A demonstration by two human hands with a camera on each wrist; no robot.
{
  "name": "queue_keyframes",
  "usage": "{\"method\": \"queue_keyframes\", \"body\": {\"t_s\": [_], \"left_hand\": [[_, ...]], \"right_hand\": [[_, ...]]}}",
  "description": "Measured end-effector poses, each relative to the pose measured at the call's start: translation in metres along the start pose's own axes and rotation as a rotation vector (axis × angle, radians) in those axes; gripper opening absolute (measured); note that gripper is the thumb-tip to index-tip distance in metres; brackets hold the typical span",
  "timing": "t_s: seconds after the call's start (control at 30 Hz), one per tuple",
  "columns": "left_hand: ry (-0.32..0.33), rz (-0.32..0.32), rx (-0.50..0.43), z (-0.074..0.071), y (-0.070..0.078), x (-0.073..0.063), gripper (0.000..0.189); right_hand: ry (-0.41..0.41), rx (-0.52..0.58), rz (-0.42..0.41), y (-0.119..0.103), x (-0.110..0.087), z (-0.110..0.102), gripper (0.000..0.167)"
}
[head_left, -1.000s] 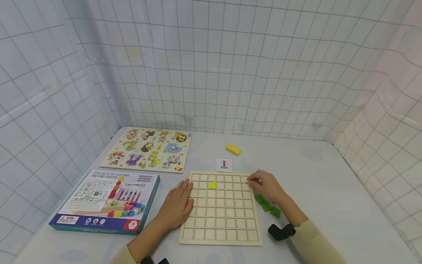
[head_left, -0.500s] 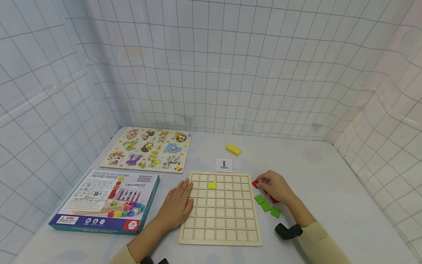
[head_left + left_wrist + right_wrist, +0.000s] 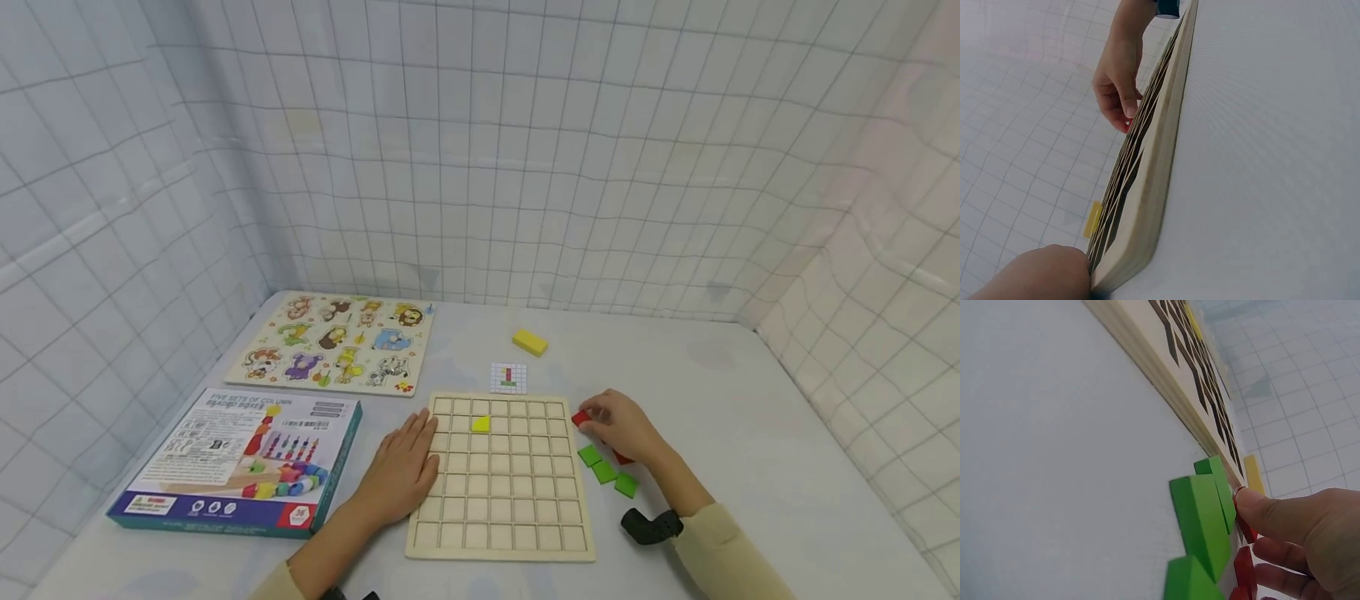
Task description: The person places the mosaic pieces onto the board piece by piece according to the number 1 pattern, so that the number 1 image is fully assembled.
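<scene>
A wooden grid board (image 3: 500,510) lies on the table, with one yellow tile (image 3: 482,425) of rounded-corner shape in an upper-left cell. My left hand (image 3: 400,473) rests flat on the board's left edge, fingers straight. To the right of the board, my right hand (image 3: 621,426) pinches a red square tile (image 3: 580,417) between thumb and fingers, close to the tabletop. More red tiles (image 3: 1245,570) lie partly hidden under that hand. Three green tiles (image 3: 604,472) sit in a slanting row between the right hand and the board.
A small pattern card (image 3: 508,378) lies behind the board, and a yellow block (image 3: 530,342) farther back. At the left are an animal peg puzzle (image 3: 360,333) and a boxed bead set (image 3: 240,458). Gridded cloth walls (image 3: 525,167) enclose the table.
My right hand has moved from the board's upper right edge to the red tiles on the right, and now pinches one. The left hand stays put.
</scene>
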State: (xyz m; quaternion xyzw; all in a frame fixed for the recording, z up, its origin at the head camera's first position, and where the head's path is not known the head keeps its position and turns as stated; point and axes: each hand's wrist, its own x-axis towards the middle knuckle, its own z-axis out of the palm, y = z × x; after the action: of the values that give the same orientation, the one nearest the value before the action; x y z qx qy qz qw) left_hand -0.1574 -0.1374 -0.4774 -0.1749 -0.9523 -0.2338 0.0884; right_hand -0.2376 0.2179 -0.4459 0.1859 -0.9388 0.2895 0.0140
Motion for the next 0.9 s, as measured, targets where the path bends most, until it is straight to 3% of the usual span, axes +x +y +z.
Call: {"method": "queue_keyframes", "body": {"t_s": [0.27, 0.5, 0.9], "left_hand": [[-0.005, -0.005, 0.0, 0.001, -0.001, -0.002, 0.053], [-0.015, -0.014, -0.009, -0.001, 0.001, -0.001, 0.053], [-0.025, -0.022, -0.007, -0.002, 0.001, -0.001, 0.054]], "right_hand": [[0.033, 0.058, 0.084, -0.004, -0.002, 0.004, 0.023], [0.071, 0.092, 0.061, -0.006, -0.003, 0.003, 0.015], [0.115, 0.308, 0.128, -0.012, -0.004, 0.005, 0.012]]}}
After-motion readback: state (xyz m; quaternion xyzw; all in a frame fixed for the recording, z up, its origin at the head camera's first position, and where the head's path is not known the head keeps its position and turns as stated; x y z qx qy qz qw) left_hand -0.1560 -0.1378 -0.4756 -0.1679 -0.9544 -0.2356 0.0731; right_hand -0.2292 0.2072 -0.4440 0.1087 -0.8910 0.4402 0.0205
